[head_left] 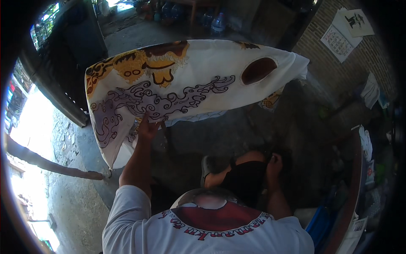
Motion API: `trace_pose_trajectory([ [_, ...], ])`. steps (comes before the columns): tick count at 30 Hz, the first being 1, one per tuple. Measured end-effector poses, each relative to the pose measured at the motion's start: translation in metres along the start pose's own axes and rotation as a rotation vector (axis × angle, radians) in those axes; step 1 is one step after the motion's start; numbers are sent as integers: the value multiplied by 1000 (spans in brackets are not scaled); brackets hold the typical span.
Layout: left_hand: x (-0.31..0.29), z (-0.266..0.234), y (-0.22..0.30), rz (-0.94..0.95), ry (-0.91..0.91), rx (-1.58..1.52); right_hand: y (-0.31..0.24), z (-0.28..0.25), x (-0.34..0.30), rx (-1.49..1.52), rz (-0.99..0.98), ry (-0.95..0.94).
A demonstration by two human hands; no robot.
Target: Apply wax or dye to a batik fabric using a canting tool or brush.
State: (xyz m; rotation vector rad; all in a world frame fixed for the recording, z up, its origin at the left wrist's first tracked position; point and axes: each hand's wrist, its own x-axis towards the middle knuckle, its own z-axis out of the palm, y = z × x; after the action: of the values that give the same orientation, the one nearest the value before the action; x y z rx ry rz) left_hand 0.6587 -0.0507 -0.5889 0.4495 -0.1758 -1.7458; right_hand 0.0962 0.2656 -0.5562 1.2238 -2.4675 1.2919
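A long white cloth (207, 59) with painted and outlined patterns hangs draped in front of me. It carries purple curling shapes, yellow and brown figures at the left and a dark brown oval at the right. My left hand (148, 127) pinches the cloth near its lower edge, below the purple curls. Some of its fingers are hidden behind the fabric. Low over my right thigh, apart from the cloth, my right hand (274, 166) is closed. Shadow keeps me from telling what is in it, if anything.
To the left, a wooden pole (55, 163) reaches in near the cloth's lower corner. Large plastic bottles (218, 24) stand at the back. On the right are a brick wall with pinned papers (340, 37), a blue plastic object (318, 224) and cluttered shelving.
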Motion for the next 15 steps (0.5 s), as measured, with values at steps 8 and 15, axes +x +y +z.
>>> trace_pose_trajectory([
  [8,-107,22,-38,-26,-291,98,33,31,14,31,72,18],
  [15,-157,45,-41,-190,-250,207,31,97,56,104,119,16],
])
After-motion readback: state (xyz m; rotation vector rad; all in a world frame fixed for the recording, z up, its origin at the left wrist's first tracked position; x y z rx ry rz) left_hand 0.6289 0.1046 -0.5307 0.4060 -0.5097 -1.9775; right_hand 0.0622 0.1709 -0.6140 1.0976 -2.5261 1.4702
